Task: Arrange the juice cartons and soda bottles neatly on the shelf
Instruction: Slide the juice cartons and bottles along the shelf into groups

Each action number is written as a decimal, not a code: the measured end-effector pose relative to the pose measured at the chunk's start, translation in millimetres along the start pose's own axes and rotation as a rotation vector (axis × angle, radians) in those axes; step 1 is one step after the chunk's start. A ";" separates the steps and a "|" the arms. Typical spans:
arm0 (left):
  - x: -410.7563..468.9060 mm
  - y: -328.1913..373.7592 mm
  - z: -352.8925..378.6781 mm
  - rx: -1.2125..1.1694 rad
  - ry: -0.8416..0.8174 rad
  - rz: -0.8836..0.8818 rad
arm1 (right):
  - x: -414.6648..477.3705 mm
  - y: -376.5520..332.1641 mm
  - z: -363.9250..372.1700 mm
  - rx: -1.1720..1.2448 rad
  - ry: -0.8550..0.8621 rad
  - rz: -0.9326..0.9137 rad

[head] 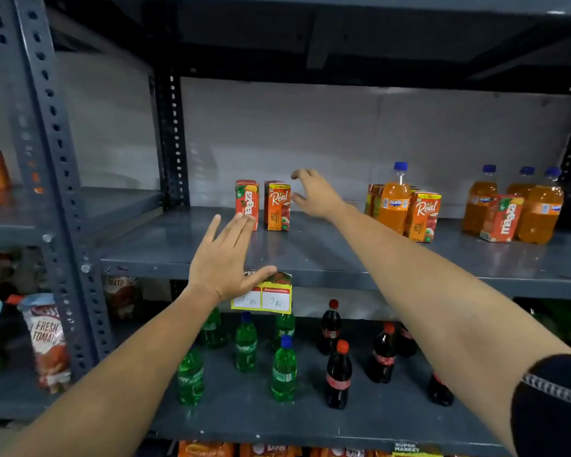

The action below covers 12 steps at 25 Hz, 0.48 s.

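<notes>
On the grey shelf (310, 255) a red Maaza carton (246, 202) and an orange Real apple carton (278, 206) stand upright side by side at the left. My left hand (226, 262) is open, fingertips touching the Maaza carton's lower front. My right hand (314, 194) is open just right of the Real carton, holding nothing. Farther right stand a Fanta bottle (394, 199), another Real carton (424, 217), a tilted Maaza carton (501, 219) and three more Fanta bottles (541, 209).
The shelf below holds green Sprite bottles (282, 371) and dark cola bottles (338, 377). A yellow price tag (271, 300) hangs on the shelf's front edge. A perforated upright (50, 133) bounds the left; snack packets (48, 341) lie beyond it.
</notes>
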State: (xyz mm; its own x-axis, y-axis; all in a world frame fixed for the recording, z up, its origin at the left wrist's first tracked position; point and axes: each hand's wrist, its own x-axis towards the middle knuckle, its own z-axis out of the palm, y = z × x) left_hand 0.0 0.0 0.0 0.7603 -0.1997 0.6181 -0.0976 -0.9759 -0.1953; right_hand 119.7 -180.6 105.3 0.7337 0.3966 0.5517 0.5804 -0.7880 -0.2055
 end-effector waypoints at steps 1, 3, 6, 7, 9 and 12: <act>-0.8 -0.3 2.1 0.001 0.036 0.006 | 8.9 -4.5 2.5 -0.032 -0.059 -0.004; -0.1 -0.8 2.8 0.010 0.084 0.006 | 21.2 -14.1 7.9 -0.096 -0.151 0.003; 0.0 -0.9 6.3 0.025 0.115 0.009 | 31.0 -21.4 16.7 -0.146 -0.202 0.000; 0.0 -1.7 7.0 0.030 0.123 0.008 | 32.2 -20.0 17.0 -0.152 -0.196 -0.001; -0.4 -2.9 7.2 0.038 0.130 0.008 | 33.6 -17.4 11.7 -0.165 -0.163 0.005; -0.4 0.6 3.9 0.043 0.107 0.010 | 28.9 -10.1 -5.2 -0.204 -0.204 -0.013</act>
State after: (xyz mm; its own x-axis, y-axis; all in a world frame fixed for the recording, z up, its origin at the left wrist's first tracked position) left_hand 2.1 -0.2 -3.3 0.6863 -0.2202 0.6932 -0.0756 -0.9695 -0.2331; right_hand 133.2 -163.6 127.5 0.7945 0.4779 0.3746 0.5226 -0.8523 -0.0209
